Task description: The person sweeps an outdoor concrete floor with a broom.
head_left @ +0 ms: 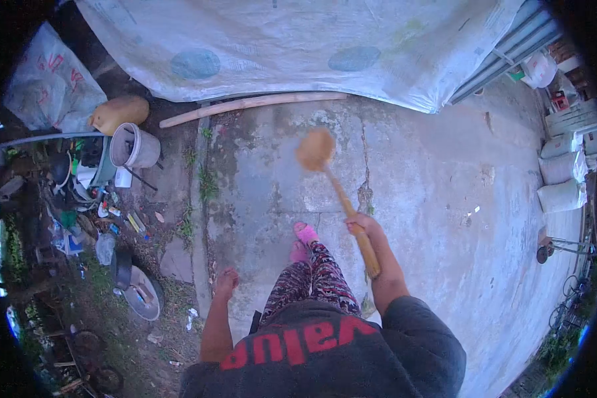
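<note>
My right hand [363, 225] is closed around the handle of a long wooden ladle [317, 151], whose round bowl points forward over the concrete floor [444, 199]. My left hand [226, 282] hangs at my side near the concrete's edge, fingers curled, holding nothing. Below me I see my patterned trousers and a pink sandal [305, 233] stepping forward.
A large pale tarpaulin [298, 40] covers something ahead, with a bamboo pole [252, 105] lying along its base. To the left stand a white bucket [134, 146], a tan jug [119, 113], scattered litter and a metal pot lid [142, 295] on the grass. Filled sacks [562, 179] line the right.
</note>
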